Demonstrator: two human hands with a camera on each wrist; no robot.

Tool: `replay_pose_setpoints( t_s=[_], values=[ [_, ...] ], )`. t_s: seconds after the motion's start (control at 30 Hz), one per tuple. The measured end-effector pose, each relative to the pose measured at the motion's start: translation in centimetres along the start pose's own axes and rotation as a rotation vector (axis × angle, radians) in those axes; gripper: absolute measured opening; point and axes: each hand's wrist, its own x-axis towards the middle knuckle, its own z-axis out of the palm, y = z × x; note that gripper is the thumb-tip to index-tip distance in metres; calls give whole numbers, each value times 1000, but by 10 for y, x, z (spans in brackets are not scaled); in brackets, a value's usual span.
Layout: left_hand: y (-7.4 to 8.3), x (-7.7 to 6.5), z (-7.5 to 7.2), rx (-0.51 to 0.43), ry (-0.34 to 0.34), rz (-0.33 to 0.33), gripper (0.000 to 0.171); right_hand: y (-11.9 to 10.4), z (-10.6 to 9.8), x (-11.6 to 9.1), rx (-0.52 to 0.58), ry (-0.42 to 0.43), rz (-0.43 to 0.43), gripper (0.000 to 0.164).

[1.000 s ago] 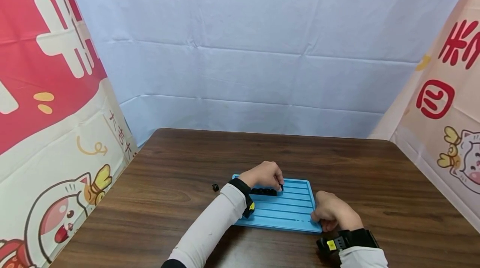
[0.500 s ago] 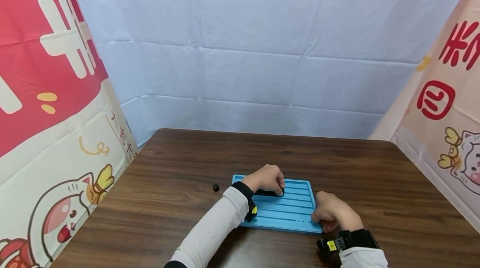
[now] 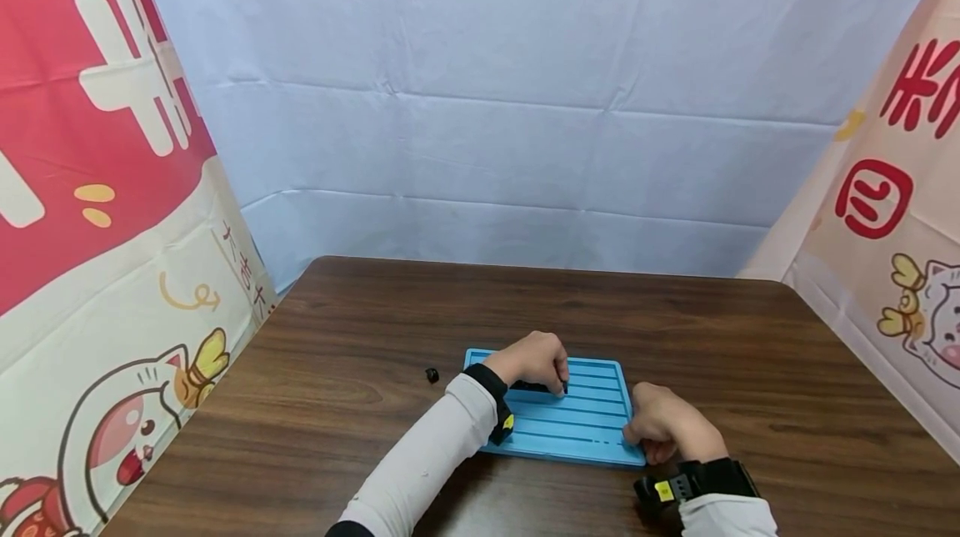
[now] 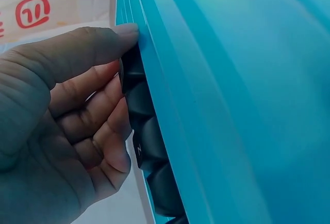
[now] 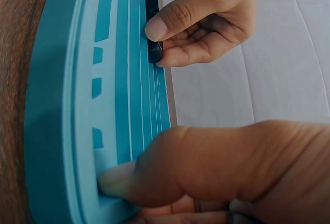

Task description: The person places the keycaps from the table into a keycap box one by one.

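Observation:
A light blue ridged tray (image 3: 570,429) lies on the table. In one of its far grooves stands a row of black keycaps (image 4: 149,139), one marked with a small letter. My left hand (image 3: 534,358) reaches over the tray and pinches the keycap (image 5: 154,52) at the row's right end between thumb and fingers. That keycap sits against its neighbour. My right hand (image 3: 667,420) grips the tray's near right corner, its thumb (image 5: 121,180) on top of the rim and its fingers curled below. The left forearm and hand hide part of the row in the head view.
A loose black keycap (image 3: 432,375) lies on the brown wooden table (image 3: 360,337), left of the tray. A pale blue cloth (image 3: 487,145) hangs behind the table, and printed cloths flank it on both sides.
My left hand has come slightly nearer, bringing the pinched keycap from beyond the row's end down into line with it. The right hand has stayed on the tray's corner.

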Motion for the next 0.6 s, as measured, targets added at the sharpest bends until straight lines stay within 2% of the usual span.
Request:
replay_pose_setpoints(
  t_s=[0.27,0.6],
  values=[
    [-2,0,1,-4,-3,-9,11,0,0,1,-10,3,-27,17],
    [-5,3,4,4,18,-40,11,0,1,1,-3,11,-13,15]
  ],
)
